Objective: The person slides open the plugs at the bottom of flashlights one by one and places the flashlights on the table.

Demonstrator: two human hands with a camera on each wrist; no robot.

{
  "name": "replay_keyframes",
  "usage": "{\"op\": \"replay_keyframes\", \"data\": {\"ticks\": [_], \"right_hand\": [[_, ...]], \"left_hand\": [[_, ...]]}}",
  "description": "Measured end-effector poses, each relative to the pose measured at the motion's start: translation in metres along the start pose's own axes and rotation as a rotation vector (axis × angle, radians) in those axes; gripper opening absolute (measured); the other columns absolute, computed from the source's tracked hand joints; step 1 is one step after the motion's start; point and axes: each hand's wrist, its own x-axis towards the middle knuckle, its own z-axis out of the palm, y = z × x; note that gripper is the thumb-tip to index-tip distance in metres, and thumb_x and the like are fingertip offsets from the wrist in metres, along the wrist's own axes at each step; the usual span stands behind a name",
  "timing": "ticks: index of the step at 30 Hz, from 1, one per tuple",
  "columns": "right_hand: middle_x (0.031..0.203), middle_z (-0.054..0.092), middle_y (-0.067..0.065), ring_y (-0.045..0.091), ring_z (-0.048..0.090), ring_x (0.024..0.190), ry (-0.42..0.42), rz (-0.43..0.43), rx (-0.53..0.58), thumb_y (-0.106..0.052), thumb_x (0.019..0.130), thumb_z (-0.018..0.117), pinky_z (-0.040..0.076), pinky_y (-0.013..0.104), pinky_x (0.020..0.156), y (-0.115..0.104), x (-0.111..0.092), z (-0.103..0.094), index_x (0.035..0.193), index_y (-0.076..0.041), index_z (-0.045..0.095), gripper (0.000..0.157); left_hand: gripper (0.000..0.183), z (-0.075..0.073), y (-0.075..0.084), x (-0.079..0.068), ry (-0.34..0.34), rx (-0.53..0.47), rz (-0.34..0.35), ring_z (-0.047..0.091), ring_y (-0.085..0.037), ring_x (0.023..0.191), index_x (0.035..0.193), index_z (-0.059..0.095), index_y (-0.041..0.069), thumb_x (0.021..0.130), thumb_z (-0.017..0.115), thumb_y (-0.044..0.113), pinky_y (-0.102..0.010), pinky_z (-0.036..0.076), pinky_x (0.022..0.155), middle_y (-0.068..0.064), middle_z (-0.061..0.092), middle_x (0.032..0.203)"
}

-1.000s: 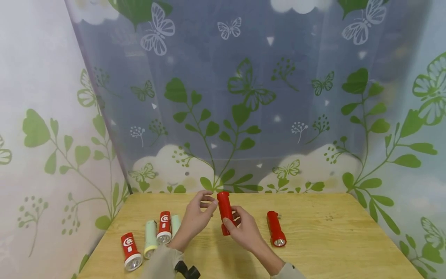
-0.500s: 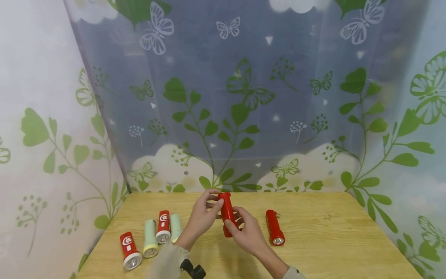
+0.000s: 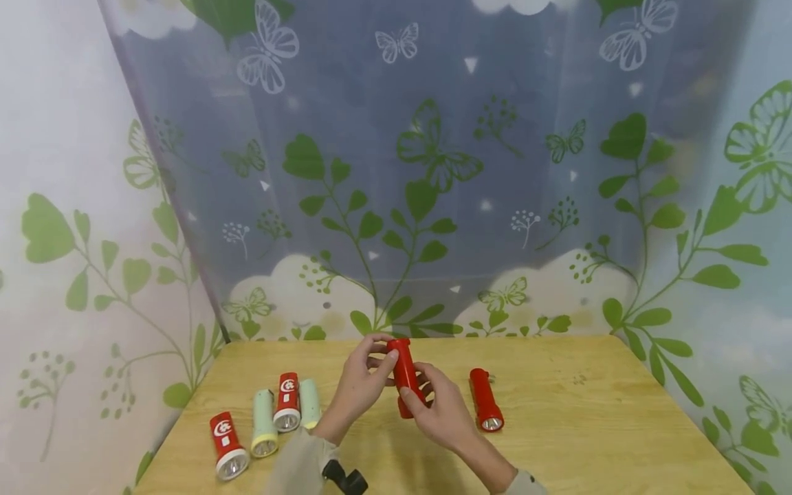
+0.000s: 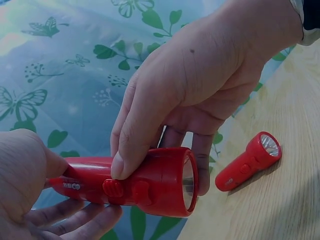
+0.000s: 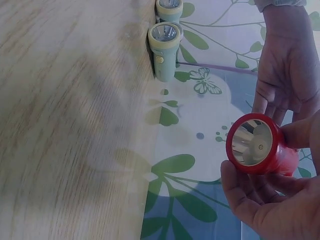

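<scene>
A red flashlight point(image 3: 404, 371) is held up over the table between both hands, its lens end toward me. My left hand point(image 3: 359, 379) holds the tail end, thumb on the near side and fingers behind. Around the head end, my right hand point(image 3: 442, 414) grips with curled fingers. In the left wrist view the right thumb point(image 4: 122, 162) presses beside the sliding switch point(image 4: 113, 188). The clear lens and reflector point(image 5: 253, 142) show in the right wrist view. A second red flashlight point(image 3: 486, 400) lies on the table to the right of the right hand.
Left of the hands lie two red-and-white flashlights point(image 3: 229, 447) and two pale green ones point(image 3: 265, 423), lenses toward me. The wooden table point(image 3: 588, 426) meets a patterned curtain point(image 3: 396, 172) at its back edge. A black strap point(image 3: 344, 477) sits at the left wrist.
The left hand has come in from beside the flashlight and taken hold of its tail end. The right hand keeps its grip, and the flashlight has shifted slightly right.
</scene>
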Motion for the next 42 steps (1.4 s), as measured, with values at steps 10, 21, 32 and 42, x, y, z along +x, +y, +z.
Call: {"op": "replay_keyframes", "data": {"ticks": [10, 21, 32, 42], "right_hand": [[0.099, 0.058, -0.002, 0.013, 0.054, 0.084, -0.036, 0.013, -0.026, -0.041, 0.087, 0.054, 0.048, 0.02, 0.06, -0.002, 0.0, -0.004, 0.126, -0.021, 0.045, 0.044], [0.099, 0.057, -0.002, 0.014, 0.054, 0.084, -0.041, 0.014, -0.046, -0.041, 0.088, 0.053, 0.047, 0.02, 0.06, -0.001, 0.002, -0.005, 0.125, -0.021, 0.045, 0.043], [0.098, 0.057, -0.002, 0.016, 0.055, 0.083, -0.033, -0.007, -0.052, -0.038, 0.089, 0.053, 0.048, 0.019, 0.059, -0.003, 0.003, -0.008, 0.123, -0.021, 0.046, 0.039], [0.097, 0.058, -0.003, 0.015, 0.055, 0.081, -0.033, -0.023, -0.071, -0.032, 0.089, 0.054, 0.047, 0.019, 0.06, -0.001, 0.005, -0.01, 0.122, -0.02, 0.046, 0.037]], "left_hand": [[0.029, 0.002, -0.022, 0.008, 0.013, -0.011, 0.009, 0.059, -0.02, 0.091, 0.117, 0.047, 0.025, 0.09, 0.052, 0.034, -0.036, 0.056, 0.069, -0.003, 0.054, 0.114], [0.029, 0.003, -0.022, 0.009, 0.018, 0.023, 0.029, 0.059, -0.02, 0.088, 0.118, 0.047, 0.024, 0.091, 0.051, 0.034, -0.036, 0.056, 0.07, -0.004, 0.054, 0.115], [0.03, 0.003, 0.006, 0.0, -0.016, 0.037, 0.031, 0.057, -0.029, 0.093, 0.122, 0.046, 0.014, 0.093, 0.048, 0.024, -0.035, 0.056, 0.07, -0.013, 0.052, 0.117], [0.03, 0.005, 0.006, 0.002, -0.017, 0.064, 0.049, 0.058, -0.029, 0.093, 0.122, 0.047, 0.012, 0.093, 0.048, 0.021, -0.027, 0.056, 0.065, -0.015, 0.052, 0.117]]}}
